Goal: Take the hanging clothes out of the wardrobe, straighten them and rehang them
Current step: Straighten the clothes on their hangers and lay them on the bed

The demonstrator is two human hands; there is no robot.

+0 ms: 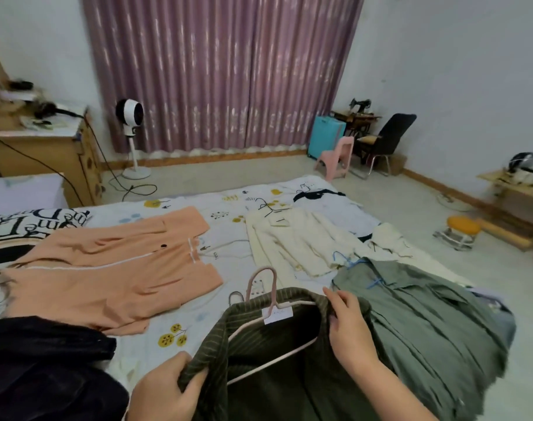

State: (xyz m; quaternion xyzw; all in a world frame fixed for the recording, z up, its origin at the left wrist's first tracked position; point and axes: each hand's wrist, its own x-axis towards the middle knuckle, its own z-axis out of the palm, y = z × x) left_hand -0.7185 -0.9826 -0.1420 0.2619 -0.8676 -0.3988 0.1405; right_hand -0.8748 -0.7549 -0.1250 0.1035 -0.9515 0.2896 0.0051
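Observation:
A dark olive striped jacket (259, 387) lies at the near edge of the bed (228, 238) with a pale pink hanger (263, 287) inside its neck, hook pointing away from me. My left hand (165, 390) pinches the jacket's left collar edge. My right hand (350, 326) grips its right shoulder at the collar. On the bed around it lie a peach garment (113, 268), a cream jacket (292, 238) with a black hanger (269, 208), and a grey-green shirt (426, 314) on a blue hanger (347, 259). No wardrobe is in view.
A black garment (46, 369) lies at the near left. A white top with black trim (326, 202) sits at the bed's far end. Beyond are a standing fan (130, 117), a wooden cabinet (46, 153), a pink chair (338, 156), a black chair (386, 138) and an orange stool (461, 230).

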